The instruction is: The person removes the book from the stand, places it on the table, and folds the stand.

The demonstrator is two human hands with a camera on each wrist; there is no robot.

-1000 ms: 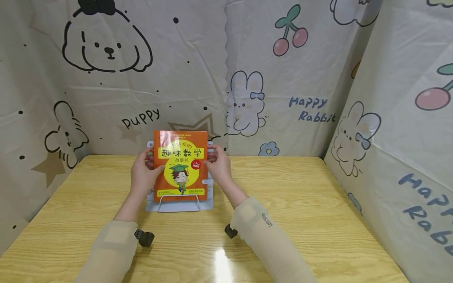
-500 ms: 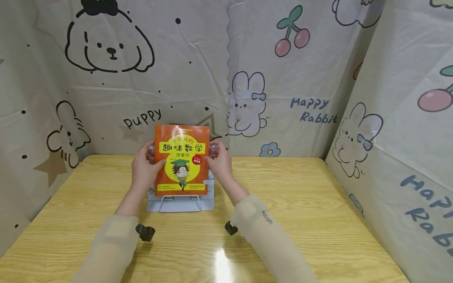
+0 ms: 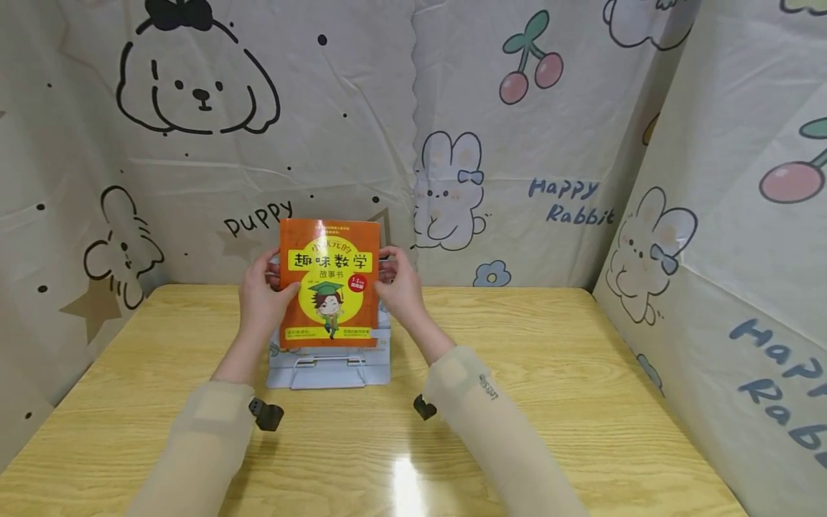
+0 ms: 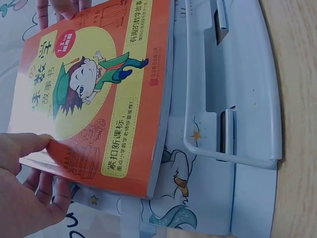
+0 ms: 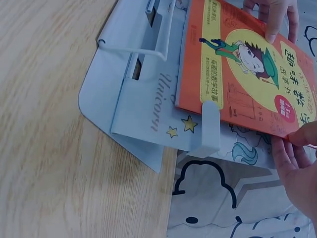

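An orange paperback book (image 3: 331, 287) with a cartoon child in a green graduation cap is upright between both hands. My left hand (image 3: 263, 296) pinches its left edge, thumb on the cover and fingers behind. On the opposite edge my right hand (image 3: 402, 287) grips it in the same way. Behind and below the book stands a pale blue book stand (image 3: 278, 377) printed with a unicorn. The book's lower edge is above the stand's wire page holder (image 4: 198, 144). In the right wrist view a side clip (image 5: 210, 130) of the stand overlaps the book's lower corner.
The stand rests on a light wood-grain table (image 3: 517, 402). A cloth backdrop (image 3: 362, 158) with cartoon puppies, rabbits and cherries hangs behind the table and along its sides. Dark wrist-camera mounts (image 3: 266, 415) show beside both beige sleeves (image 3: 200, 438).
Both hands have raised the book; its lower edge has gone from behind the wire holder to above it. The stand has stayed in place.
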